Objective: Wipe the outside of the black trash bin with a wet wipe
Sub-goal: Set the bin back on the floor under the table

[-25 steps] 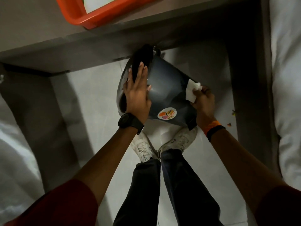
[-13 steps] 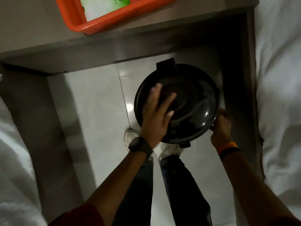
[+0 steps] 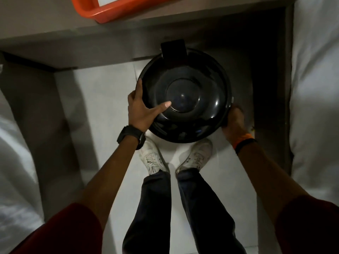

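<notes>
Seen from above, the round, glossy black plastic trash bin (image 3: 185, 99) stood upright with its domed lid shut, on the pale tiled floor (image 3: 102, 99) just ahead of my white sneakers (image 3: 154, 158), tucked against a grey shelf edge. My left hand (image 3: 142, 109) clasped the bin's left rim, fingers curled round the side and thumb lying across the lid. My right hand (image 3: 233, 121) sat low against the bin's right side, mostly hidden under the lid's overhang; I could not tell whether it was closed on anything, and no wet wipe was visible. An orange plastic tray (image 3: 110, 10) sat on the shelf above. I judged the smooth, lightweight bin could twist or tip if I wiped hard with only one hand steadying it.
</notes>
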### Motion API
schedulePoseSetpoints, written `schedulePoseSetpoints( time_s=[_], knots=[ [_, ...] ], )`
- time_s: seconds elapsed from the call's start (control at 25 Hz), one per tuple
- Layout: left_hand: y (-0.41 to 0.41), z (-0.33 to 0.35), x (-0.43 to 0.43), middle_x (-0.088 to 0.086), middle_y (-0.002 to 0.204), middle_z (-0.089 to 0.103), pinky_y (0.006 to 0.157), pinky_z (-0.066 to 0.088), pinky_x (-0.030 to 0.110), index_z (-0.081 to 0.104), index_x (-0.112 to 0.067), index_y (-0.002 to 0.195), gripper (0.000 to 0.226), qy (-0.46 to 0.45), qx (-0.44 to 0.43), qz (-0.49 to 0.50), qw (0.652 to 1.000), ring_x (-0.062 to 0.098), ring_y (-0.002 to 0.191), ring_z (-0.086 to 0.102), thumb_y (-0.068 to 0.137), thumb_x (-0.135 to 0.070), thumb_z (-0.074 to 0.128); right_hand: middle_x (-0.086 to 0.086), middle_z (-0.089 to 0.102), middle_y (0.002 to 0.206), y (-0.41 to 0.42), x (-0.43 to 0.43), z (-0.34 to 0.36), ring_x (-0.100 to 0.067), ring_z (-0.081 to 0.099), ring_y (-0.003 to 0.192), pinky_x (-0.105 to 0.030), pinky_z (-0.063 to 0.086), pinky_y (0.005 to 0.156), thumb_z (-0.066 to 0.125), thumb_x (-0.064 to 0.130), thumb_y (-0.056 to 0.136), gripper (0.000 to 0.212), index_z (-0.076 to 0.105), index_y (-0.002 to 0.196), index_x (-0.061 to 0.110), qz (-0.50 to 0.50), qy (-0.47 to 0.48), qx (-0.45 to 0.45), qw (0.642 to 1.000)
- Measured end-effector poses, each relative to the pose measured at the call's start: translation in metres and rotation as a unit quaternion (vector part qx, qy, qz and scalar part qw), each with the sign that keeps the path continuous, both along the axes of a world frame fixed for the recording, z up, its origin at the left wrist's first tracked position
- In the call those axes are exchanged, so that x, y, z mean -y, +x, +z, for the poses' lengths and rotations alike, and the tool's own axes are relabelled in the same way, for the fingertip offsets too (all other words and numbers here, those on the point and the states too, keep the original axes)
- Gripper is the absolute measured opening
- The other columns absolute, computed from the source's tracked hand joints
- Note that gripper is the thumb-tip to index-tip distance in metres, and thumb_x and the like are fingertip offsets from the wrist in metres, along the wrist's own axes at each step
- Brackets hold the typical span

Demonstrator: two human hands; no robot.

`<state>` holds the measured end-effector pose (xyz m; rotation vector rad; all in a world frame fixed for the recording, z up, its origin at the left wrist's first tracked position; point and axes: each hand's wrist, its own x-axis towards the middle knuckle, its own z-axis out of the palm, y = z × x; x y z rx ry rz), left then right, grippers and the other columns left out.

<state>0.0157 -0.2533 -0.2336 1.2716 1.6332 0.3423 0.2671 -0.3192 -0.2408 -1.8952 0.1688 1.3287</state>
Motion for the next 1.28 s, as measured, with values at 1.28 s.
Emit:
schedulePoseSetpoints(
  time_s=[1.28],
  knots=[
    [-0.089,0.032,0.064,-0.003,0.156,0.036,0.117,0.023,0.030,0.035,-0.028,0.148,0.054,-0.036,-0.029,0.075,0.996,0.013,0.144,0.030,0.101,-0.054,0.029,-0.009,0.072,0.106,-0.111,0.009,0.050,-0.028,0.074,0.099,-0.043,0.068,0.073,0.067,0.011,0.097,0.020,0.070,0.116,0.006,0.340,0.030,0.188,0.921]
  ],
)
